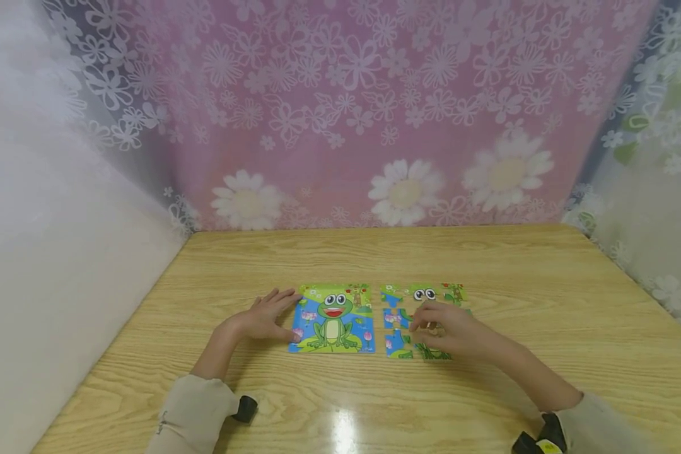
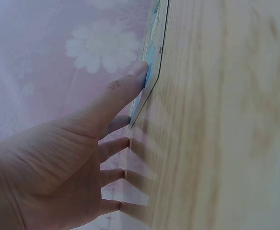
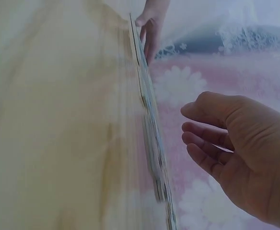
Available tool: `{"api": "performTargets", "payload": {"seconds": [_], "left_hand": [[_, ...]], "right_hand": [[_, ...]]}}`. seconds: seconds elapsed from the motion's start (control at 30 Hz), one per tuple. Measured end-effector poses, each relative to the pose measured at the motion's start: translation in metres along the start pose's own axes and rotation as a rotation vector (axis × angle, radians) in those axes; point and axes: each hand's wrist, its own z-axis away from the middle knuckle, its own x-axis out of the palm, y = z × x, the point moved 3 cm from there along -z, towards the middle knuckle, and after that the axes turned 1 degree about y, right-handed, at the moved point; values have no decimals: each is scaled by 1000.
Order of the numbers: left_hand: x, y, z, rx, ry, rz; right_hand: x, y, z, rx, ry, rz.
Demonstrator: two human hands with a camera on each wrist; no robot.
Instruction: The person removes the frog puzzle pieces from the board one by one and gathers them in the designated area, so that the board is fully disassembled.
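Note:
A square frog picture board (image 1: pixel 333 331) lies flat on the table, showing a whole green frog on blue. My left hand (image 1: pixel 263 318) rests at its left edge. In the left wrist view the thumb (image 2: pixel 137 69) touches the board, while the straight fingers (image 2: pixel 113 149) reach to the tabletop. Right of the board lie several frog puzzle pieces (image 1: pixel 396 343), slightly apart, forming a similar picture. Over their middle hovers my right hand (image 1: pixel 454 329), hiding some of them. The right wrist view shows its fingers loosely bent, the thumb apart from them, nothing between.
The wood-grain table (image 1: pixel 295 403) carries both pictures. A pink curtain (image 1: pixel 318 126) with white flowers hangs behind it, and pale sheeting (image 1: pixel 62 208) rises on the left. Black wrist gear (image 1: pixel 245 410) sits by the left sleeve (image 1: pixel 193 410).

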Motion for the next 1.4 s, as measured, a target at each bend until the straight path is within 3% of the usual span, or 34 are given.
{"api": "performTargets", "payload": {"seconds": [0.3, 0.5, 0.7, 1.4], "left_hand": [[-1, 2, 1, 0, -3, -3], [-1, 3, 1, 9, -5, -3], [0, 3, -1, 2, -10, -12], [-1, 2, -2, -6, -6, -24]], "right_hand": [[31, -10, -47, -16, -64, 14], [48, -13, -63, 75, -122, 25], [55, -19, -69, 124, -150, 42], [58, -26, -72, 149, -112, 32]]}}
